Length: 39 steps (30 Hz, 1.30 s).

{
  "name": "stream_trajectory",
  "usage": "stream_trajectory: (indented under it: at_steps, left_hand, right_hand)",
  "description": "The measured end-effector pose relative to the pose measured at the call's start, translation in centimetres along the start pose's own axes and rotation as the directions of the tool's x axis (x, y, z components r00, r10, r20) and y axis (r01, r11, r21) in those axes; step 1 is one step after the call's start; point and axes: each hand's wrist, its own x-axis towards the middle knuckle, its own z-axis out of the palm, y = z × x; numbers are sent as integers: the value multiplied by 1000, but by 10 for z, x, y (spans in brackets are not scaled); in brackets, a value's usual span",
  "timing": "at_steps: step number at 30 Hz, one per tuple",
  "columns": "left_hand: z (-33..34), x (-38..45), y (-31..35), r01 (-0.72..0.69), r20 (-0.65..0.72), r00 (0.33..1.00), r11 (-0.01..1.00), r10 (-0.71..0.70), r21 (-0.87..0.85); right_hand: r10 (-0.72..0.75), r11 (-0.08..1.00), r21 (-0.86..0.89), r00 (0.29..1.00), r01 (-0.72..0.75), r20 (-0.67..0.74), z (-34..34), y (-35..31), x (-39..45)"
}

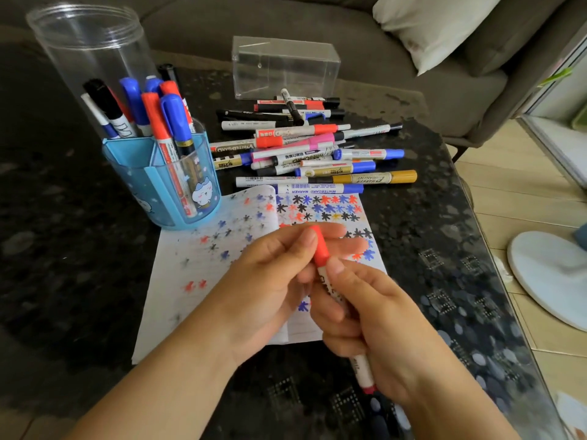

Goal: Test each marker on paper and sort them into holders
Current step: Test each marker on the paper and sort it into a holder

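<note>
Low over the lined white paper [203, 281] dotted with ink stars, both bare forearms reach in from the bottom edge and meet. The right hand [374, 315] curls its fingers round the white barrel of a red-capped whiteboard marker [320, 249], thumb laid along it, cap end pointing up and away. The left hand [273, 281] pinches that red cap between thumb and bent fingers. Beyond the paper lie a heap of loose markers [311, 147] and a blue plastic holder [165, 182] with markers standing in it.
</note>
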Motion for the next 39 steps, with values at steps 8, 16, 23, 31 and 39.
stream_trajectory:
  at_steps: [8,16,23,31,39]
  left_hand:
    - [5,5,-10,-88,-303,947,993,110,84]
    - [-1,6,-8,-79,-228,969,994,94,78]
    - [12,-11,10,25,30,999,997,-22,-79]
    - [33,-26,17,-44,-232,971,997,56,58]
    - [18,-36,25,-47,-444,880,960,170,275]
  right_hand:
    - [-563,329,-917,826,225,0,-8,25,13]
    - [-458,475,-864,886,169,-78,-5,20,13]
    - [85,991,105,996,-83,-12,12,-13,-12]
    - [-58,973,-229,980,12,-192,33,-14,-30]
    - [-93,865,-501,977,-16,-190,19,-1,-45]
